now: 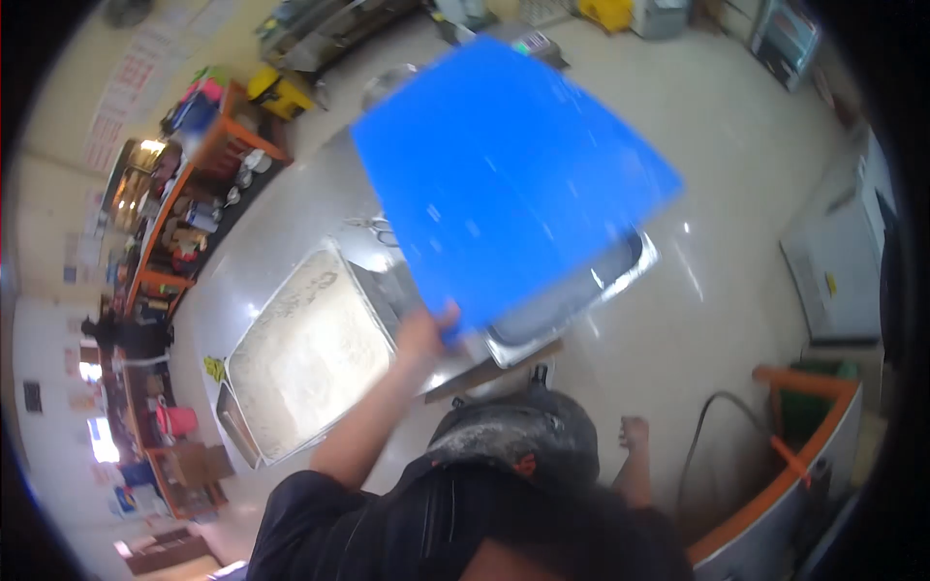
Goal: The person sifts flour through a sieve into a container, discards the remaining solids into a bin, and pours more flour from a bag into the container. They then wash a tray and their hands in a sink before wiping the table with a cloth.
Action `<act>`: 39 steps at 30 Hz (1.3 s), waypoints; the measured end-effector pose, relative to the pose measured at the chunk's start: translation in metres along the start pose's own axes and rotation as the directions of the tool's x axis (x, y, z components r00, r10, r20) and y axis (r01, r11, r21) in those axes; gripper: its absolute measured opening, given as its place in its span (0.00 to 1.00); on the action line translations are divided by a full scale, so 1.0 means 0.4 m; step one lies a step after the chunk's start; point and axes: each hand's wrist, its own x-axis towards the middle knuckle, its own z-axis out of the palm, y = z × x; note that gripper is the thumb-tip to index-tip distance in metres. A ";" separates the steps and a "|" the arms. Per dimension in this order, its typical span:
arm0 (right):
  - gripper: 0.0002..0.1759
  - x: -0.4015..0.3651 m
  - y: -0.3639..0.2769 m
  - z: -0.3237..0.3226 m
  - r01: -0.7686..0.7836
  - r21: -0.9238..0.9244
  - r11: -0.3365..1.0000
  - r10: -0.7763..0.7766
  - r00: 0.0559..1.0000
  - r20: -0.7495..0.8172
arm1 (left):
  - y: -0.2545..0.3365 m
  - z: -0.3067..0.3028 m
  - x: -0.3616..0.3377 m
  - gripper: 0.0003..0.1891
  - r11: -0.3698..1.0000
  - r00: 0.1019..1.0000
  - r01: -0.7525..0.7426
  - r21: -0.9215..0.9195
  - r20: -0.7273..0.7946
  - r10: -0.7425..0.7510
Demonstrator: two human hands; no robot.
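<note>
My left hand (426, 334) grips a flat blue plastic board (513, 174) by its near corner, thumb on top. The board is raised and tilted over the metal table (300, 208), with pale scuffs or glare marks on its face. Beneath its right edge shows part of a metal tray (620, 271) with a dark grey inside; the rest is hidden. Left of my left hand lies a large shallow tray of whitish powder (310, 358). My right hand (635, 433) hangs low beside my body, fingers curled in, nothing visible in it.
Scissors (383, 232) lie on the table by the board's left edge. An orange shelf (160, 242) full of goods runs along the left wall. At right stand a white appliance (833, 257) and an orange-edged partition (775, 504) with a dark hose. Another person (136, 336) is at far left.
</note>
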 end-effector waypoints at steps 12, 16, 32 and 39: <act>0.16 -0.094 -0.239 -0.218 0.070 -0.104 0.992 -0.088 0.978 -0.188 | -0.255 0.139 -0.075 0.17 0.895 0.988 0.030 -0.445 0.150 0.041; 0.23 0.146 -0.120 -0.423 0.280 -0.648 0.709 -0.682 0.509 -0.526 | -0.241 0.118 -0.074 0.20 0.869 0.968 0.120 -0.480 0.249 0.004; 0.20 -0.790 -1.038 0.030 0.908 0.413 0.071 -0.991 0.110 -0.072 | -0.866 -0.641 -0.510 0.21 0.850 0.954 0.041 -0.526 -0.233 -0.190; 0.25 -1.071 -0.509 0.750 0.267 0.431 0.862 -0.503 0.560 0.659 | -1.025 -1.154 -0.535 0.30 0.420 0.643 -0.520 -0.744 -0.664 -0.382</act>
